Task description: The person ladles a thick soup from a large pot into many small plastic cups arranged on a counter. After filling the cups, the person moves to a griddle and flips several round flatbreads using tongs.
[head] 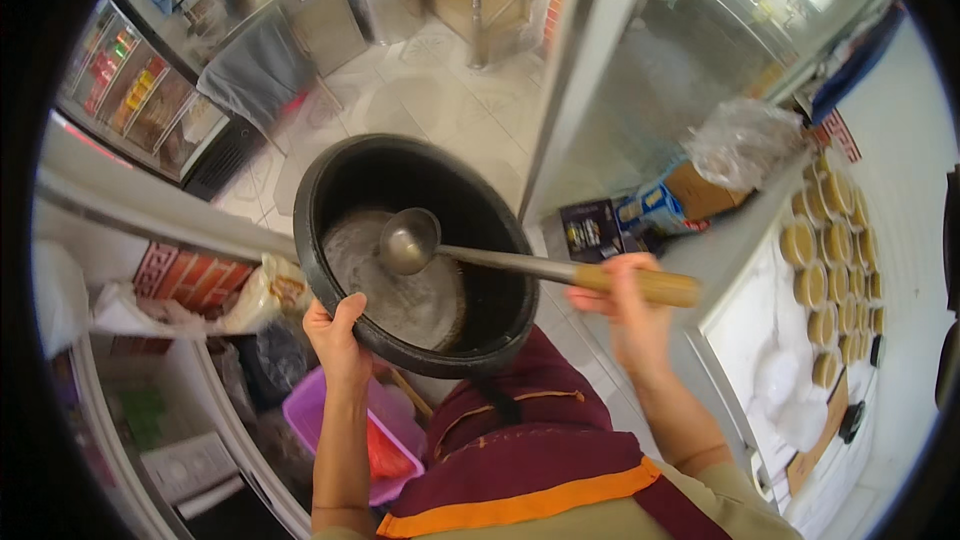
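Note:
A large round black pot (495, 292) is tilted in front of my body, with my left hand (339, 330) gripping its near left rim, thumb over the edge. Some greyish, cloudy liquid (420, 307) lies in its bottom. My right hand (628, 307) is closed around the wooden handle of a metal ladle (410, 241). The ladle's round bowl is over the liquid inside the pot, and its shaft crosses the right rim. Whether the bowl touches the liquid I cannot tell. Below the pot is my dark red apron with an orange band.
Right, a white counter (757, 345) bears many stacked lidded tubs (811, 285) and a clear plastic bag (742, 142). Boxes (591, 229) lie beside the glass partition. At lower left are a purple bin (307, 405) and open shelving. A drinks fridge (135, 90) and a cloth-covered chair (259, 67) stand beyond.

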The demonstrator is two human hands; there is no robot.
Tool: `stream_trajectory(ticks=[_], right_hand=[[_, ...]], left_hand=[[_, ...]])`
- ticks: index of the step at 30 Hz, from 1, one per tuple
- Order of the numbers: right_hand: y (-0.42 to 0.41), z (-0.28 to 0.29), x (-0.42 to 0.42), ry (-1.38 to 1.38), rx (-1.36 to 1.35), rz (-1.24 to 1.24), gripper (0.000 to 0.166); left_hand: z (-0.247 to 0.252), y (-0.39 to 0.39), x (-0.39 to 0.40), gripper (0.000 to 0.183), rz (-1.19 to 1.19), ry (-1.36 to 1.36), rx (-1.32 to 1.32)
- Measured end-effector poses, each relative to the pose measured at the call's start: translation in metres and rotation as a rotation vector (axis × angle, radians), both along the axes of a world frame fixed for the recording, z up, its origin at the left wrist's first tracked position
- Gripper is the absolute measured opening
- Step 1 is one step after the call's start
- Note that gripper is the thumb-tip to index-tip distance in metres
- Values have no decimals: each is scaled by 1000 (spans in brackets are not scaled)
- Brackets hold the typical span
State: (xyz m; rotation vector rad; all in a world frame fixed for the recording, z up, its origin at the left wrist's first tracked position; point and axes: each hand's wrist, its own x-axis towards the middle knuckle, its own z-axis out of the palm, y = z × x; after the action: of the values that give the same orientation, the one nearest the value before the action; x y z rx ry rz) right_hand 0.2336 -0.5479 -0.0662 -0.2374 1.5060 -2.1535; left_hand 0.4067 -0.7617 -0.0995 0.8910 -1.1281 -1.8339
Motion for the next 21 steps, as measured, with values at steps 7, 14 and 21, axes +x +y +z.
stream_trajectory(ticks=[7, 14, 21], right_hand=[[-309, -41, -98, 437, 61, 366, 20], [-532, -7, -256, 635, 228, 400, 28], [-563, -24, -485, 585, 499, 128, 25]], left_hand=[[-20, -204, -110, 13, 186, -60, -99], [-6, -371, -274, 9, 195, -114, -54], [-19, -460, -536, 3, -259, -174, -88]])
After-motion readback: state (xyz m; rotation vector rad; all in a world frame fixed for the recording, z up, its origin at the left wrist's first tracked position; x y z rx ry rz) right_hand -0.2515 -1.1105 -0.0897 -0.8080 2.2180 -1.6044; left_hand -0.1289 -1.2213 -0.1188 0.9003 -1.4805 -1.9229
